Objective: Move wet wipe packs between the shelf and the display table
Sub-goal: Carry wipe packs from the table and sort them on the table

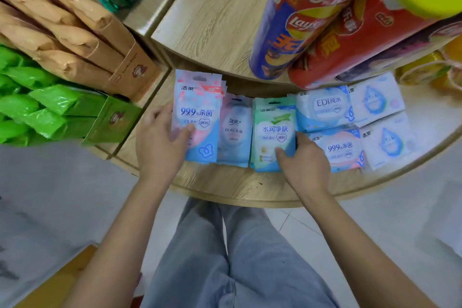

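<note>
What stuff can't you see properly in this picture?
In the head view:
- Pink-blue packs in the left hand: how many is hidden by the front one.
- Right hand: fingers tucked behind the green pack, out of sight.
- Pale middle pack: print too blurred.
- Lay's can: top cut off by the upper edge.

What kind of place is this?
Likely a shop: rows of pastel wet wipe packs on a round wooden display table, tall red Lay's crisp tubes on the tier above, green cardboard cartons of packets alongside.
</note>
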A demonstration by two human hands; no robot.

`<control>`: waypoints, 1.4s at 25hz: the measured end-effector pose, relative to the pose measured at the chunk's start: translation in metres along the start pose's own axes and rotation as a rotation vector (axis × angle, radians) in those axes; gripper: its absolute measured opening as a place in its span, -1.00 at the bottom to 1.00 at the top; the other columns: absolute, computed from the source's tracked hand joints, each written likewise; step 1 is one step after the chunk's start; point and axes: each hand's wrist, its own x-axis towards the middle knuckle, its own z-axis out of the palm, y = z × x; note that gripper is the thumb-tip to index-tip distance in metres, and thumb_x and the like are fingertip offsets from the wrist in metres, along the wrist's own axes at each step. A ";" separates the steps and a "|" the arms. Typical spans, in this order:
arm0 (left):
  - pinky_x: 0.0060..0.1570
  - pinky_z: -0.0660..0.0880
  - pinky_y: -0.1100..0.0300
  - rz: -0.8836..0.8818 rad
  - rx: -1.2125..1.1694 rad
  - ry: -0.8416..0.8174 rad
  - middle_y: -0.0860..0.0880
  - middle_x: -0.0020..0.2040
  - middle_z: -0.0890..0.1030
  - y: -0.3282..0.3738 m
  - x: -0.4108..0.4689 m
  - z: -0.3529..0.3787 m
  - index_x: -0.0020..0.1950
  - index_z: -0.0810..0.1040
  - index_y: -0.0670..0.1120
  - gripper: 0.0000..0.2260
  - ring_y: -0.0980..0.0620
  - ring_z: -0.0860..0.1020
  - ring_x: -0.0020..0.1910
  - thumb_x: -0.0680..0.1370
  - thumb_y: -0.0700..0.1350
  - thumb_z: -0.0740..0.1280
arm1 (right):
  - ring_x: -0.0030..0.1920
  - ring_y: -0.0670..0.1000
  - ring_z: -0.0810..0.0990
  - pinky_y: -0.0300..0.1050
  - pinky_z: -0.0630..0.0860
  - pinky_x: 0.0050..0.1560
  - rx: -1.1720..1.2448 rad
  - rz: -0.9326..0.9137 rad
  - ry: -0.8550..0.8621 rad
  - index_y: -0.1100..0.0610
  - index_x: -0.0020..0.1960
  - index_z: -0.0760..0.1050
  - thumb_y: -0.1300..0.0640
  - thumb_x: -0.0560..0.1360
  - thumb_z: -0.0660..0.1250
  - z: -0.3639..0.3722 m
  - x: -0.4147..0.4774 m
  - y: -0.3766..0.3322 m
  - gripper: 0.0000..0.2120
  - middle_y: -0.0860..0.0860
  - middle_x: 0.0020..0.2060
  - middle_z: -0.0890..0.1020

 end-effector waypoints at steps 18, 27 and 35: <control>-0.11 0.44 0.16 0.720 0.060 -0.284 0.02 0.05 0.47 0.035 -0.046 -0.044 0.18 0.47 -0.04 -0.76 0.04 0.49 -0.07 0.57 -0.11 0.11 | 0.10 0.17 0.55 -0.03 0.47 -0.02 0.016 0.198 -0.054 0.08 0.18 0.47 -0.01 0.52 0.20 -0.055 -0.071 0.023 -0.71 0.06 0.07 0.63; -0.14 0.53 0.01 1.468 0.562 -0.896 -0.05 0.01 0.57 0.106 -0.114 0.028 0.13 0.50 -0.06 -0.65 -0.11 0.59 -0.05 0.54 0.08 0.06 | -0.01 0.10 0.56 -0.12 0.43 -0.13 0.468 0.844 0.093 0.07 0.12 0.49 0.02 0.52 0.20 0.021 -0.281 0.101 -0.77 0.03 0.01 0.63; 0.06 0.46 0.13 1.916 0.695 -1.403 0.02 0.17 0.54 0.128 -0.331 0.118 0.29 0.46 -0.01 -0.73 0.01 0.55 0.11 0.59 -0.07 0.21 | 0.02 0.05 0.56 -0.12 0.48 -0.01 0.894 1.409 0.261 0.08 0.25 0.42 0.01 0.54 0.19 0.114 -0.474 0.144 -0.68 0.04 0.10 0.61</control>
